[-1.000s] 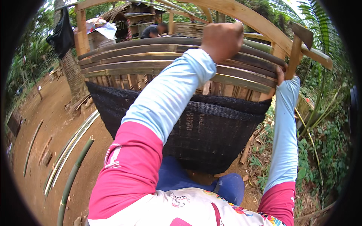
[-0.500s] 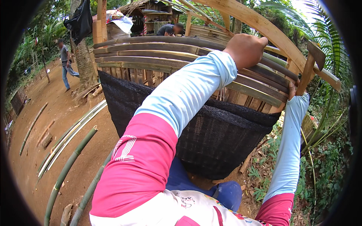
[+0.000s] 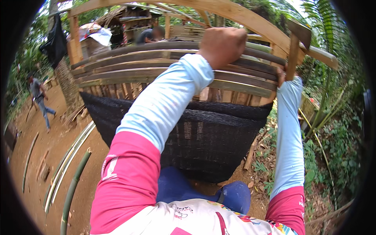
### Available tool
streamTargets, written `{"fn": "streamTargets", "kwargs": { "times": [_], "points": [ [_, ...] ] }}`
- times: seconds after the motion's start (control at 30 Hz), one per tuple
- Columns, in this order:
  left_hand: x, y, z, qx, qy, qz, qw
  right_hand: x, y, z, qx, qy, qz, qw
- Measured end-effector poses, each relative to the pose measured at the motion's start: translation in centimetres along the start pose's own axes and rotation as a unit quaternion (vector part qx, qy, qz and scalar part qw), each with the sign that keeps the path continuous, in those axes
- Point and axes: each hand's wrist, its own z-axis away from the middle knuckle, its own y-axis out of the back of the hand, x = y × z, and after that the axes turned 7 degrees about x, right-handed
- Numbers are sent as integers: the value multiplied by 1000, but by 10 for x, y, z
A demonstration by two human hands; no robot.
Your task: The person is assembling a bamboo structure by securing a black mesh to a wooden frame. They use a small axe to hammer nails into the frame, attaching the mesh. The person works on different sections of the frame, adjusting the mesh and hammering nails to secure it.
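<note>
My left hand (image 3: pixel 223 46) is closed in a fist at the top edge of a panel of dark split-bamboo slats (image 3: pixel 164 73), toward its right side. What the fist holds, if anything, is hidden. My right hand (image 3: pixel 281 76) is at the panel's right end, its fingers beside the slat ends and much of it hidden by the sleeve. It grips the wooden handle of a hatchet (image 3: pixel 300 33), whose dark metal head points up. Below the slats, black mesh cloth (image 3: pixel 211 137) hangs down in front of my knees.
A curved wooden beam (image 3: pixel 250 19) arches over the panel, near the hatchet. Bamboo poles (image 3: pixel 74 188) and pale strips (image 3: pixel 70 160) lie on the dirt at left. One person (image 3: pixel 41 100) is by a tree; another (image 3: pixel 150 36) bends over behind the panel. Plants grow at right.
The whole scene has shifted left and slightly up in view. Both hands stay at about the same places on the panel. The person at left has taken a step.
</note>
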Motion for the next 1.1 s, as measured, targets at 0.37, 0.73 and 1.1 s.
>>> {"fn": "streamTargets", "kwargs": {
  "times": [0.37,0.73,1.1],
  "points": [
    [72,-45,-1,24,-42,108,993,-52,12,-5,-103,-63,-42,992],
    [76,-53,-2,-12,-46,107,993,-55,13,2,-80,-63,-92,990],
    [77,-53,-4,-49,-71,67,994,-42,9,4,-78,-58,-127,987]
  ]
}}
